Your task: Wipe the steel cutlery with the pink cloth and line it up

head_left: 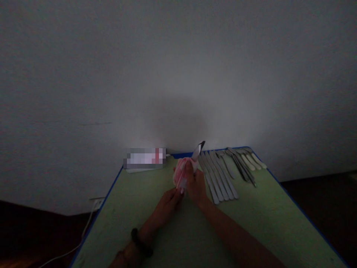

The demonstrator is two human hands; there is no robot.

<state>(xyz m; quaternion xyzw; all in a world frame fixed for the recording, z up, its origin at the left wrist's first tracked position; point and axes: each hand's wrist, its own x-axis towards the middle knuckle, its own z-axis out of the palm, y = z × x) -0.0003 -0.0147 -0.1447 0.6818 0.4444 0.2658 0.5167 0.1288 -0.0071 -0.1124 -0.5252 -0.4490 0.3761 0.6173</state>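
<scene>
A pink cloth is wrapped around a silver table knife, whose shiny blade sticks out at the top, tilted up and to the right. My right hand is closed over the cloth, with the thumb pressed along its front. Lower down, my left hand is closed at the bottom end of the cloth and knife; what its fingertips grip is largely hidden. Just right of my hands, several silver table knives lie side by side, handles toward me.
Right of the knives lie silver cutlery, dark-looking utensils and several pieces with cream handles. A blurred-out white and red item lies at the back left. The green table has blue edges and meets a wall. A white cable hangs at left.
</scene>
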